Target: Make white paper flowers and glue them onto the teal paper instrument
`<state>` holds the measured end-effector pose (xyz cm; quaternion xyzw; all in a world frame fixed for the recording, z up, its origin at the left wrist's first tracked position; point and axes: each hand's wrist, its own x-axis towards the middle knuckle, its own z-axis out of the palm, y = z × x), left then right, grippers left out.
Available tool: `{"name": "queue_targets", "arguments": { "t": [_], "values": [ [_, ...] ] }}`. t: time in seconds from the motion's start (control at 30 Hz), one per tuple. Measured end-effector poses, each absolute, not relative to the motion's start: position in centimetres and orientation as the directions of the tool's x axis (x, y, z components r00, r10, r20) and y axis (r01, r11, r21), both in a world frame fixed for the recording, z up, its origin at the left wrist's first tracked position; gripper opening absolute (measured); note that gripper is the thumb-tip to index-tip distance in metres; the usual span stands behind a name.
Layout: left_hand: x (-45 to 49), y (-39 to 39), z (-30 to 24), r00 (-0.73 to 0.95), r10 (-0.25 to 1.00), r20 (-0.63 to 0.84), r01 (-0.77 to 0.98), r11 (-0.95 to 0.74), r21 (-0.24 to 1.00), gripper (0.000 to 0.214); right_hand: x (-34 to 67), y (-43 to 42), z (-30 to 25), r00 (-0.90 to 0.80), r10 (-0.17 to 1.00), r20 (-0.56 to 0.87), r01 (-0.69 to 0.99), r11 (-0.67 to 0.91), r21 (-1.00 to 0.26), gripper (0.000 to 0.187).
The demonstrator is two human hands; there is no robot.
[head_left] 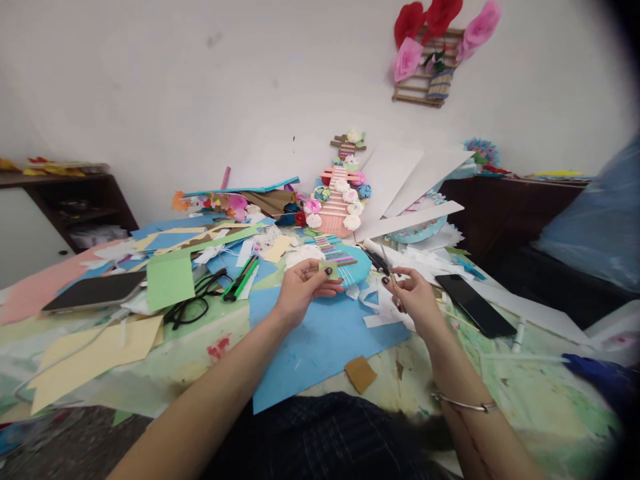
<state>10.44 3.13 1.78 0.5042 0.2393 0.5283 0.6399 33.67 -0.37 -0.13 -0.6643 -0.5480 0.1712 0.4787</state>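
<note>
My left hand (300, 290) pinches a small pale green paper piece (329, 269) between thumb and fingers, above a blue paper sheet (320, 347). My right hand (413, 297) is closed around a pair of scissors (390, 270), blades pointing up and away, a little right of the green piece. Both hands hover over the table's middle, a short gap between them.
A green sheet (169, 280), black glasses (195, 303), a dark tablet (95, 291) and green pens (241, 278) lie left. A black phone (475, 305) lies right. Paper flower crafts (340, 200), white boards (410, 180) and scraps crowd the back. A brown card piece (360, 373) sits near me.
</note>
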Motion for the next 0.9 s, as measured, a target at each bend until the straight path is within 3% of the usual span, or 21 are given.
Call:
{"name": "queue_targets", "arguments": {
  "t": [0.17,0.37,0.9],
  "values": [
    [10.6,3.0,1.5,0.345,0.912,0.22,-0.43,-0.055,0.901,0.036,30.8,-1.5,0.3,0.121,0.885,0.45,0.556,0.315,-0.769,0.037],
    [11.1,2.7,1.2,0.385,0.893,0.231,-0.366,-0.082,0.927,0.034,28.1,-2.5,-0.2,-0.094,0.868,0.488,0.647,0.426,-0.633,0.029],
    [11.9,2.5,0.4,0.363,0.905,0.22,-0.373,-0.075,0.925,0.023,28.0,-2.6,-0.5,-0.147,0.814,0.562,0.742,0.467,-0.481,0.027]
  ]
}}
